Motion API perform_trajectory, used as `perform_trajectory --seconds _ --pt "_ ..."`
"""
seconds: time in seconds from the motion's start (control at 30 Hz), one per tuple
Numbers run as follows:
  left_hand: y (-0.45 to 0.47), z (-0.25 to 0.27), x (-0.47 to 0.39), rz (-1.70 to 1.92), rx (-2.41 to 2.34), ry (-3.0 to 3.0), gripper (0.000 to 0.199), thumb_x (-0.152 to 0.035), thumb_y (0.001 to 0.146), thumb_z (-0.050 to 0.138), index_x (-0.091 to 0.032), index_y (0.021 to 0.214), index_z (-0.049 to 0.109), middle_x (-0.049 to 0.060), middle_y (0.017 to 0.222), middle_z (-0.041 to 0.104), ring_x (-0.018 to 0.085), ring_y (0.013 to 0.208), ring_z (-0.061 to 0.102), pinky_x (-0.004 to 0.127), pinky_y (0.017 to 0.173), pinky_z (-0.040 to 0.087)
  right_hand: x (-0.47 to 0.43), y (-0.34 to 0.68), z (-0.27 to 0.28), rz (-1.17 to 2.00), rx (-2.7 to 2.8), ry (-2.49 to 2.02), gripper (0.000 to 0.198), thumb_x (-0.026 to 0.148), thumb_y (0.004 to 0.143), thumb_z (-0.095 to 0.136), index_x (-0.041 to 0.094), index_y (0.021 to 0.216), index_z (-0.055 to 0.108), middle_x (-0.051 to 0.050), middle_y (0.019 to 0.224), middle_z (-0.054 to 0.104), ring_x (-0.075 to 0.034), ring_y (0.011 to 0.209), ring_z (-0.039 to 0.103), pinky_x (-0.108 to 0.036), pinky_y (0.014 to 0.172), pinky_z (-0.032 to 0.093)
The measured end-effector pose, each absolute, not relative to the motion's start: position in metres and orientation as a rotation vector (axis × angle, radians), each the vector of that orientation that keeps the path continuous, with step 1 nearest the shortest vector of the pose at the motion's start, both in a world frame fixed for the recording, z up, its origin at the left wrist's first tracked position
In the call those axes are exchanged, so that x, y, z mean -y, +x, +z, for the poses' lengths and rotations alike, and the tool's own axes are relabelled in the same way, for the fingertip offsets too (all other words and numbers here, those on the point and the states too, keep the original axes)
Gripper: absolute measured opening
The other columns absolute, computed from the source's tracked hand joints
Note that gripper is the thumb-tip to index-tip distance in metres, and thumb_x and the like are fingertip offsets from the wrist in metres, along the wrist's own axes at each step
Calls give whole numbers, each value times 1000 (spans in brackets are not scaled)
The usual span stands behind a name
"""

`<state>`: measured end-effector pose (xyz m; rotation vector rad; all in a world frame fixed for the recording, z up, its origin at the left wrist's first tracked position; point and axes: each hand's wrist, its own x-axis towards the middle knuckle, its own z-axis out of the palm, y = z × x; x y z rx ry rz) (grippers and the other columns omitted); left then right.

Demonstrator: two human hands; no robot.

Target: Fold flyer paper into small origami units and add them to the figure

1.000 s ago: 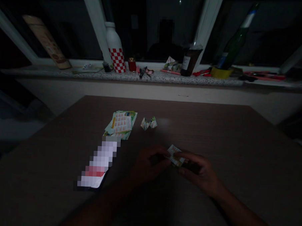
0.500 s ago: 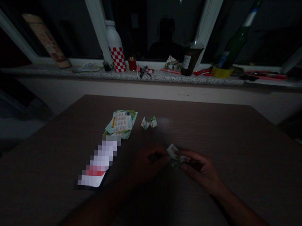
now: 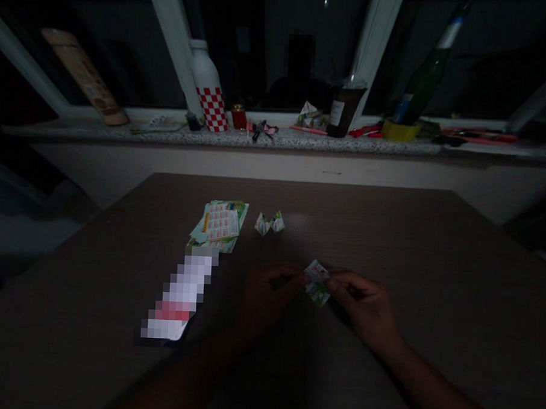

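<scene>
Between my two hands is a small folded piece of printed paper [image 3: 317,286], white with print on its upper part and green below. My left hand [image 3: 271,292] pinches its left corner between thumb and forefinger. At the opposite corner, my right hand [image 3: 363,302] grips it, the thumb lying on top. Just beyond the hands stands a small folded paper figure [image 3: 270,223] with two raised points. To the left lies a loose stack of printed paper sheets [image 3: 220,223], green and white.
A lit phone [image 3: 178,297], its screen blurred, lies left of my left hand on the brown table [image 3: 367,220]. Along the windowsill [image 3: 167,138] stand a checkered white bottle [image 3: 209,93], a dark cup [image 3: 343,114], a green bottle [image 3: 425,81] and a tan cylinder [image 3: 86,79].
The folded paper in my hands has been flattened into a diamond shape. My right thumb has moved up onto its right corner.
</scene>
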<state>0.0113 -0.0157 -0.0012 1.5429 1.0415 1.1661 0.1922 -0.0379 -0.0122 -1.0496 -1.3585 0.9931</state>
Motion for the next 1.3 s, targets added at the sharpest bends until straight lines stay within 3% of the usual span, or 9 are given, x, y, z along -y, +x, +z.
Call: perform_trajectory --seconds 0.27,0.5,0.67,0.9,1.07,1.2,1.3 --pt "17 0 18 1189 -1091 1469 11 -26 75 68 -16 69 69 3 76 70 16 70 64 25 65 50 39 184 -10 1040 1209 -1132 13 31 76 70 20 73 73 -6 80 75 -20 72 69 -30 66 56" --pt "23 -4 21 1173 -1138 1411 15 -28 75 69 -16 66 67 2 71 69 15 68 63 25 63 49 39 180 -5 1007 1072 -1212 19 33 66 77 18 58 68 -3 59 71 -15 51 64 -26 52 52" --pt "26 -6 22 1184 -1186 1379 16 -28 73 69 -16 63 64 2 70 68 15 68 63 25 63 49 40 178 -6 999 1026 -1212 23 32 63 79 18 53 64 -3 55 69 -14 47 60 -25 48 50" --pt "25 -8 22 1163 -1191 1288 19 -31 71 72 -16 68 61 1 68 65 14 64 60 24 60 48 39 180 -9 997 1068 -1229 23 34 65 78 18 56 64 -3 57 69 -15 49 61 -26 48 50" --pt "24 -5 18 1063 -1072 1236 21 -32 72 70 -16 86 66 3 78 69 15 69 63 25 63 49 40 181 -11 1013 1101 -1236 26 35 64 78 18 54 60 -1 53 65 -12 46 56 -24 46 48" --pt "23 -1 17 991 -1049 1387 19 -32 81 61 -15 78 69 3 74 68 16 70 62 24 64 47 40 180 -15 1056 1120 -1254 28 35 64 78 18 57 58 2 51 59 -10 45 51 -21 44 43" --pt "23 0 18 1007 -1064 1429 20 -31 83 59 -14 76 69 2 70 66 14 66 59 23 61 45 39 180 -15 1154 1093 -1217 25 34 65 78 18 70 60 3 57 60 -10 51 54 -21 48 44"
